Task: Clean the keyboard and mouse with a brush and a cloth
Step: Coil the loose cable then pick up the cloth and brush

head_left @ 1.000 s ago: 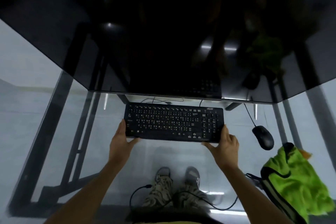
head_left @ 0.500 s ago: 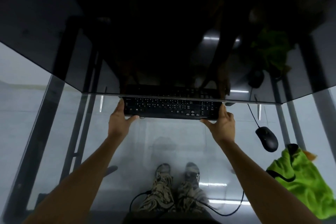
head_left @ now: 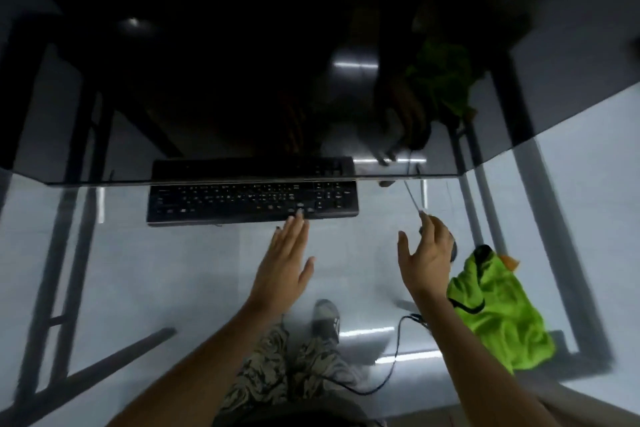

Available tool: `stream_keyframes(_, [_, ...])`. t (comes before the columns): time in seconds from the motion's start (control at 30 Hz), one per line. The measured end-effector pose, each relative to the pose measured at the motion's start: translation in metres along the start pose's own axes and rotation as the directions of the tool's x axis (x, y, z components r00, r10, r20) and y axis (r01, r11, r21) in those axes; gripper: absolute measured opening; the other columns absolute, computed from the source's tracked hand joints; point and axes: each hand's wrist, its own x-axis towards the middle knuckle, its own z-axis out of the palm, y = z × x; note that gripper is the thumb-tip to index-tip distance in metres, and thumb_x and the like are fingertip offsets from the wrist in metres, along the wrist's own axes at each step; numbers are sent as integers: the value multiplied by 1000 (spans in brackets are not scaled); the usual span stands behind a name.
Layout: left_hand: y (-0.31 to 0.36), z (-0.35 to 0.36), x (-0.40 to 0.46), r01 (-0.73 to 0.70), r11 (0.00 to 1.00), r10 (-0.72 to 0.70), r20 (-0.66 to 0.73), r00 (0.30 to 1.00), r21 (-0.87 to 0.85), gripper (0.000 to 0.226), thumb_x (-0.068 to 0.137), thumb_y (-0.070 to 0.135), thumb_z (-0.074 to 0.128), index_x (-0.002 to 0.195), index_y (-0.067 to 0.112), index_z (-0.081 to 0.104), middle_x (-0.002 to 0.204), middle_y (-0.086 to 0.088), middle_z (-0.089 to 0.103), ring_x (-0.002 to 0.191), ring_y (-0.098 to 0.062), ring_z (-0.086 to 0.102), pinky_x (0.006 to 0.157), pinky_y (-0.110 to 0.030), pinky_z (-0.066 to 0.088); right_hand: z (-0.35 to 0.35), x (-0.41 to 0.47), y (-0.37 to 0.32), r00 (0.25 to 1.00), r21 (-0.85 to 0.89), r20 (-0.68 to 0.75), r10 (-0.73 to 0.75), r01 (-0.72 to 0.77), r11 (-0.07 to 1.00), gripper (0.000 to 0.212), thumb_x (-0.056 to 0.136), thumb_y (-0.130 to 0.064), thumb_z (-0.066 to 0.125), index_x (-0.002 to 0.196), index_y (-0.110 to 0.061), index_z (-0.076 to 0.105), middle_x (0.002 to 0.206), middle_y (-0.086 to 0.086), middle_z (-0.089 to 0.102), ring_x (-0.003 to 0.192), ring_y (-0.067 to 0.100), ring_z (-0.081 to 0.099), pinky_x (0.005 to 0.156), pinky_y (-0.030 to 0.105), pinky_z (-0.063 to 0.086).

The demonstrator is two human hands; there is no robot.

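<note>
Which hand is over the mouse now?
The right hand: it covers the mouse. The left hand is near the keyboard.

Clear, glossy glass tabletop (head_left: 194, 263), mirror-smooth. At 12 o'clock, black matt plastic keyboard (head_left: 252, 202) below a glossy dark monitor panel (head_left: 225, 80). At 4 o'clock, bright green fuzzy cloth (head_left: 498, 315), soft and crumpled. Dark matt metal table legs (head_left: 550, 218).

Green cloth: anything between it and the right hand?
Nothing visible. The right hand hangs open over the mouse, and the cloth lies just to its right on the glass desk, with bare glass between them.
</note>
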Motion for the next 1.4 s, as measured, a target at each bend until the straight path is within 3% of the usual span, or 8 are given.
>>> stream_keyframes(0.1, [40, 41, 20, -199, 970, 170, 197, 965, 138, 61, 97, 37, 31, 145, 0, 35, 156, -15, 26, 143, -27, 28, 117, -39, 13, -16, -5, 50, 999, -57, -15, 53, -53, 997, 54, 85, -18, 70, 132, -2, 49, 132, 25, 48, 117, 43, 46, 96, 51, 43])
stream_keyframes(0.2, [50, 60, 32, -227, 946, 167, 255, 953, 230, 61, 98, 39, 28, 145, 1, 35, 155, -15, 29, 144, -27, 28, 117, -40, 15, -20, -12, 78, 995, -14, 21, 98, -98, 995, 54, 84, -14, 70, 133, -3, 50, 130, 24, 50, 114, 43, 50, 93, 50, 47])
stream_keyframes(0.43, [52, 64, 30, -215, 931, 148, 233, 961, 295, 58, 102, 36, 24, 149, 2, 26, 159, -11, 19, 148, -23, 15, 119, -41, 18, -14, -2, 79, 995, 101, 67, 75, -82, 991, 50, 87, -19, 67, 133, -8, 52, 122, 16, 56, 107, 34, 55, 88, 42, 50])
stream_keyframes(0.77, [54, 62, 32, -205, 942, 157, 188, 969, 266, 55, 101, 33, 34, 147, 3, 33, 156, -12, 28, 146, -24, 23, 118, -42, 23, 34, 56, 22, 989, 241, 115, -89, 59, 969, 54, 89, -32, 67, 137, -14, 50, 124, 11, 56, 109, 27, 52, 87, 36, 50])
stream_keyframes(1.13, [53, 64, 32, -195, 951, 155, 174, 972, 241, 55, 103, 34, 33, 149, 5, 29, 157, -11, 26, 147, -22, 21, 120, -39, 19, 49, 67, 10, 990, 253, 96, -104, 77, 964, 57, 88, -40, 65, 135, -11, 50, 127, 13, 56, 114, 27, 53, 93, 31, 48])
stream_keyframes(1.23, [53, 62, 32, -198, 948, 158, 173, 972, 247, 54, 102, 34, 35, 148, 5, 31, 156, -11, 27, 146, -22, 22, 120, -37, 18, 32, 60, 14, 983, 299, 164, -85, 32, 954, 57, 93, -37, 61, 141, -13, 43, 133, 12, 51, 120, 24, 49, 95, 25, 41])
stream_keyframes(1.3, [54, 59, 31, -192, 951, 141, 212, 967, 242, 54, 102, 34, 34, 148, 5, 31, 156, -11, 28, 146, -21, 22, 120, -37, 18, 14, 51, 25, 974, 233, 211, -79, 29, 972, 41, 94, -30, 57, 133, -15, 51, 123, 11, 57, 107, 25, 59, 92, 35, 50])
stream_keyframes(1.4, [59, 48, 34, -166, 959, 94, 294, 951, 231, 57, 102, 38, 26, 148, 5, 31, 156, -10, 27, 145, -22, 23, 120, -36, 16, -30, 43, 42, 816, 114, 572, -86, 25, 993, 19, 89, -21, 62, 107, -20, 65, 96, 5, 67, 85, 23, 64, 80, 30, 50])
